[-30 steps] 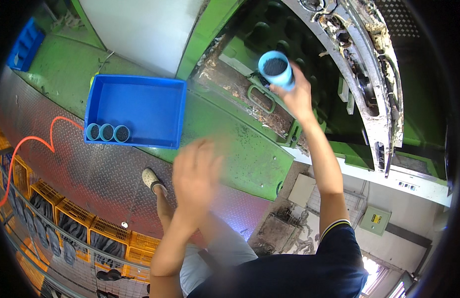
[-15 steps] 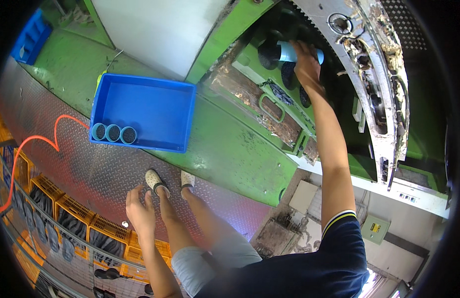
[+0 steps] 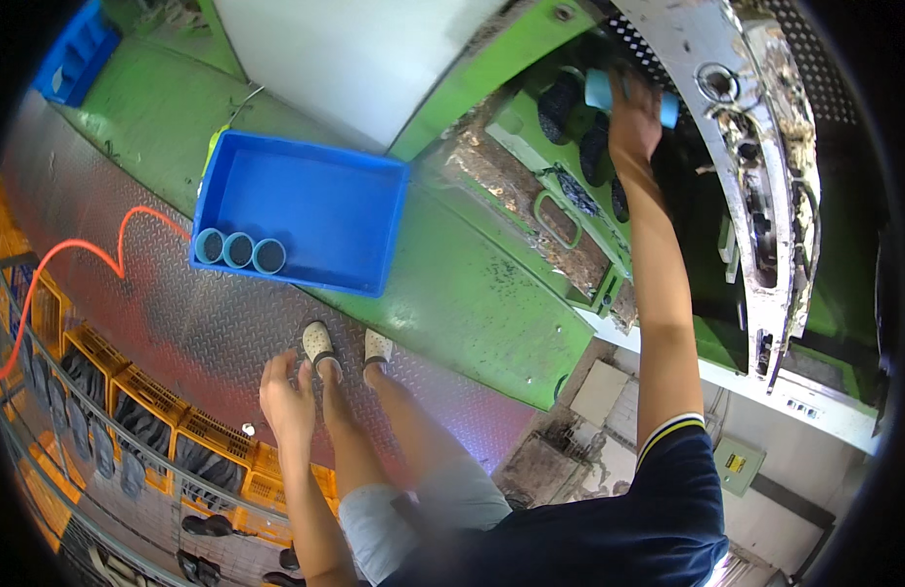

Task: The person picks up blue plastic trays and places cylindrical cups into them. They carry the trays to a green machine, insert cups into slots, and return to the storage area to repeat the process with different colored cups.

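My right hand (image 3: 636, 119) is wrapped round a light-blue cup (image 3: 598, 90), which lies on its side inside the green machine. Under and beside it are dark sole-shaped patches (image 3: 595, 152) on the green surface; they look grainy. The cup's far contents are hidden by my fingers and the angle. Low in front of me, away from everything, my left hand (image 3: 288, 399) hangs with fingers slightly bent and apart, holding nothing. Three similar cups (image 3: 239, 250) with dark granules stand in the near left corner of a blue tray (image 3: 335, 166).
A scarred metal arm (image 3: 760, 196) of the machine curves close to my right forearm. A green handle (image 3: 557, 219) juts out below the patches. An orange hose (image 3: 120, 256) runs over the steel floor at left. Orange crates (image 3: 213, 437) of dark soles stand behind a rail.
My right hand and the cup have shifted slightly right; dark material that showed at the cup's mouth now lies apart from it. The whole view has shifted a little. My left hand stays low.
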